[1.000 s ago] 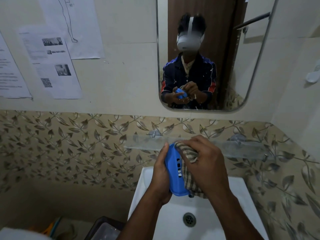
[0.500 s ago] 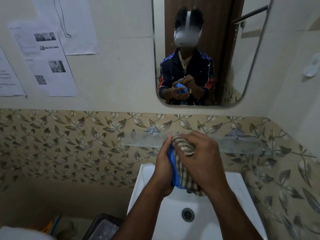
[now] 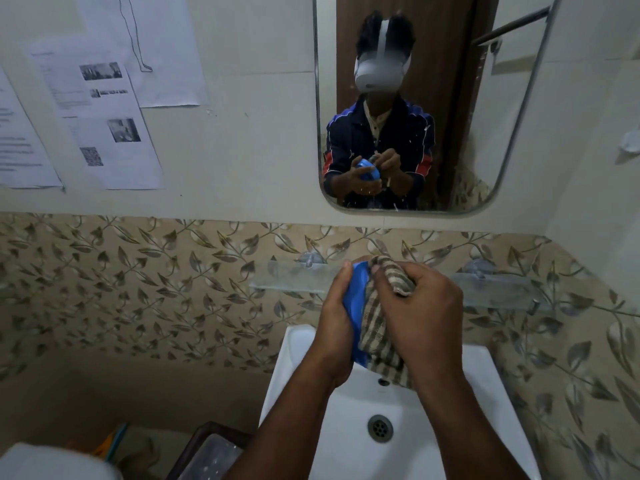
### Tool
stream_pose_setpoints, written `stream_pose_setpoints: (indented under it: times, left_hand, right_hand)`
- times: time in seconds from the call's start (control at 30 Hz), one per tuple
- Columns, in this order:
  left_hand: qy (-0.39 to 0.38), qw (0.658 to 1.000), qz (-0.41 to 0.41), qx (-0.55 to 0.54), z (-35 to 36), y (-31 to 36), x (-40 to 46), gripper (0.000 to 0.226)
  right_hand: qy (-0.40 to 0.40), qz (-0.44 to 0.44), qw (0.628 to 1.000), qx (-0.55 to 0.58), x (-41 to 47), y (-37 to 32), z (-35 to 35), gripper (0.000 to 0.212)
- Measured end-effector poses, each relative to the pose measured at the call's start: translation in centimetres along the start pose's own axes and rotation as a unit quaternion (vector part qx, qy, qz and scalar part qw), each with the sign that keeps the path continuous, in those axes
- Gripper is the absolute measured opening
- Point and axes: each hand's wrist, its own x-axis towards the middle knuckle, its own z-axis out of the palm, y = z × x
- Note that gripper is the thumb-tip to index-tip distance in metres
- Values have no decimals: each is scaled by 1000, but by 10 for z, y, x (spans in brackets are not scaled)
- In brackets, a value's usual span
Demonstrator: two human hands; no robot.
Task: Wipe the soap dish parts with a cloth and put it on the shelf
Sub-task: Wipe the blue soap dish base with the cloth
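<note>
A big mirror [image 3: 415, 98] hung on the wall, and it showed the person holding something blue. Under it sat the white sink [image 3: 398, 427] with its round drain. Behind the hands ran the long glass shelf [image 3: 294, 277], fixed to the leafy tiles. The 2 hands were held together above the sink, in front of the shelf. The right hand [image 3: 422, 320] had its fingers [image 3: 391, 284] curled tight around the striped cloth [image 3: 374, 327] and pressed it against the blue soap dish part [image 3: 355, 299]. The left hand [image 3: 337, 327] wrapped its fingers around the far side of that blue part and held it up on its edge. The blue part looked like light, hard plastic. It was probably a bit slippery if wet, so holding it by the long rims with the whole hand seemed the safe way. The cloth looked soft and floppy and would bunch up easily. Only 1 blue part could be seen, and it was not on the shelf yet.
</note>
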Motion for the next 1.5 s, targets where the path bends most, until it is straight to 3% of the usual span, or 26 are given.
stream_pose_setpoints:
  times: [0.23, 0.43, 0.5, 0.57, 0.7, 0.77, 0.9, 1.0, 1.07, 1.13, 1.27, 1.4, 1.5]
  left_hand:
    - [16, 999, -13, -43, -7, 0, 2, 59]
    - [60, 996, -8, -68, -13, 3, 7, 63]
    - [51, 997, -14, -63, -10, 2, 7, 62]
    - [22, 999, -21, -33, -4, -2, 5, 62]
    - [-3, 1000, -12, 17, 5, -9, 2, 55]
    - [-2, 1000, -8, 7, 5, -8, 2, 54]
    - [1, 999, 0, -48, -1, -2, 3, 63]
    - [15, 997, 15, -67, -4, -4, 4, 67]
    - [17, 997, 5, -72, -1, -7, 1, 65]
    - [16, 999, -4, -50, 2, -11, -1, 59]
    - [15, 1000, -6, -27, 7, -10, -4, 55]
    - [31, 999, -16, -34, 7, -13, -6, 56]
    - [46, 997, 1, -53, 6, -18, -5, 60]
  right_hand:
    - [-156, -128, 978, 48, -10, -1, -10, 24]
    - [-313, -117, 941, 51, -23, 16, -30, 14]
    - [-274, -127, 952, 44, -19, 12, -29, 15]
    - [-168, -124, 977, 37, -11, 8, -22, 19]
    - [-26, -56, 998, -2, 1, 3, -13, 24]
    - [-40, -61, 997, -6, -5, 2, -12, 26]
    - [-169, -105, 977, 74, -21, 9, -18, 23]
    - [-226, -111, 965, 73, -22, 14, -26, 18]
    - [-201, -117, 971, 54, -17, 12, -24, 18]
    - [-128, -103, 985, 43, -8, 11, -19, 19]
    - [-10, 11, 1000, 15, 5, 19, -13, 14]
    - [7, 63, 998, -3, 2, 18, -13, 12]
    - [-21, 82, 996, -17, 0, 20, -14, 31]
